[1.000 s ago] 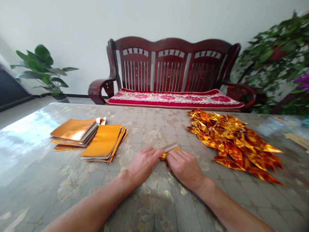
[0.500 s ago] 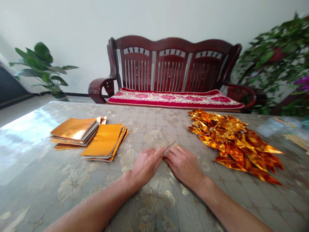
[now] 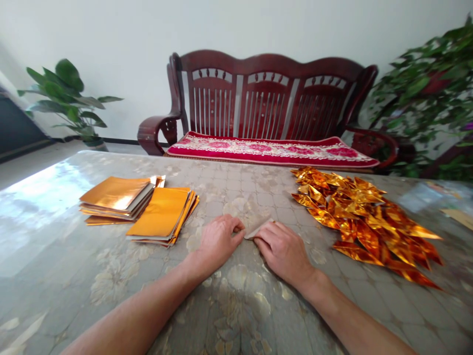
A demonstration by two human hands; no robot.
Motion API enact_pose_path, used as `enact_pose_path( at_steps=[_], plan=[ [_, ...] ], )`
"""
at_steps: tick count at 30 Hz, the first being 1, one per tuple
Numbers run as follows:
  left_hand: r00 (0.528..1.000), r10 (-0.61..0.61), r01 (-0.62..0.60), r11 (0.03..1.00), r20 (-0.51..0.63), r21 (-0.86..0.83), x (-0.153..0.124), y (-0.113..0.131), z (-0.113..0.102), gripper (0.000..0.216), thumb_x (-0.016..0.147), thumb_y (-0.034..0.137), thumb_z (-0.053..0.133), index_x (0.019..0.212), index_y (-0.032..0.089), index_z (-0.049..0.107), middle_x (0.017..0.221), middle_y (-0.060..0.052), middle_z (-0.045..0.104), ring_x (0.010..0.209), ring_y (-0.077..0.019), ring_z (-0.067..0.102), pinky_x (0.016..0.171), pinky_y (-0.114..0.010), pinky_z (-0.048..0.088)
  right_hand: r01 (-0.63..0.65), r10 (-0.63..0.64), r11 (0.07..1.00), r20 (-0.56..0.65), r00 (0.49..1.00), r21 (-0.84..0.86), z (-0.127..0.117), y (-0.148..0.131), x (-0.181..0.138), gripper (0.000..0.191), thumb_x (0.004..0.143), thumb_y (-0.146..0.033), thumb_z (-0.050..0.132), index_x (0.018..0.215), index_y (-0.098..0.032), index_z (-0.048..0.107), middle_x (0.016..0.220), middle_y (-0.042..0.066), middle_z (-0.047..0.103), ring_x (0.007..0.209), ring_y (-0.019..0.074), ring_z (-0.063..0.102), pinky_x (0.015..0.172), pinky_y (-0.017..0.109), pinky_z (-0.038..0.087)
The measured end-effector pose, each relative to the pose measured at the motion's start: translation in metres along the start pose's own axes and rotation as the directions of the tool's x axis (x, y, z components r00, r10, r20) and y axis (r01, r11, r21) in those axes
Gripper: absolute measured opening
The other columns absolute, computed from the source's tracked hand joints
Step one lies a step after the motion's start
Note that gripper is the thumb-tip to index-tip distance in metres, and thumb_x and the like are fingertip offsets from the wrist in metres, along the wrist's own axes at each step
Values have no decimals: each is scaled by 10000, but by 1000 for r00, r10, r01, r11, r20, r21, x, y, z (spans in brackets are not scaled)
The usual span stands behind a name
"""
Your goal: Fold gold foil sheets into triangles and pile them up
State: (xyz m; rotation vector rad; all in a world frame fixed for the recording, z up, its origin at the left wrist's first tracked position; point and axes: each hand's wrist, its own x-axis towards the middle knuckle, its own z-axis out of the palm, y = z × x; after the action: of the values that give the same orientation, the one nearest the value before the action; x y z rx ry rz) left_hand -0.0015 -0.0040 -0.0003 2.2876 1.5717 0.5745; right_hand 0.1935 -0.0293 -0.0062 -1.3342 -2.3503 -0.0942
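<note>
Between my hands, at the middle of the table, is a partly folded sheet of foil paper (image 3: 257, 227), its greyish back showing. My right hand (image 3: 284, 250) is closed on its right side, thumb below and fingers on top. Thumb and forefinger of my left hand (image 3: 220, 240) pinch together at the paper's left corner. To the left lie two stacks of flat gold foil sheets, a nearer stack (image 3: 160, 212) and a farther stack (image 3: 115, 193). A heap of folded gold foil pieces (image 3: 354, 217) lies on the right.
A patterned cover lies over the table (image 3: 148, 296). Clear plastic wrapping (image 3: 424, 195) sits at the far right. Beyond the table's back edge stands a dark red wooden bench (image 3: 266, 106) with a red floral cushion. Potted plants flank it on both sides.
My left hand has drawn back slightly to the left with its fingers curled more, and more of the paper's grey back shows. The view has shifted slightly.
</note>
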Motion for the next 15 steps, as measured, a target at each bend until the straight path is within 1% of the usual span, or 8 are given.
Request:
enact_pose_path(
  at_steps=[3,6,15],
  plan=[
    [998,-53,53,999,18,2,1,1,0,159,889,250,558,818,235,699,842,-10,716,829,-176,650,716,-258,423,-37,37,999,13,999,32,1,0,1,180,981,-282,551,870,-215,676,873,27,661,862,189,576,768,310,402],
    [996,-91,91,996,21,8,2,3,0,168,874,250,548,802,241,699,839,-8,726,814,-174,651,686,-253,400,-79,78,996,16,997,48,2,0,2,216,987,-312,543,846,-215,674,866,25,659,856,187,577,757,309,395],
    [994,-104,103,994,22,34,4,4,0,176,849,261,539,761,236,689,802,-8,727,767,-174,646,636,-252,364,-157,156,986,32,987,57,5,1,6,209,960,-269,562,801,-222,689,848,19,652,845,180,578,723,295,383]
  ],
)
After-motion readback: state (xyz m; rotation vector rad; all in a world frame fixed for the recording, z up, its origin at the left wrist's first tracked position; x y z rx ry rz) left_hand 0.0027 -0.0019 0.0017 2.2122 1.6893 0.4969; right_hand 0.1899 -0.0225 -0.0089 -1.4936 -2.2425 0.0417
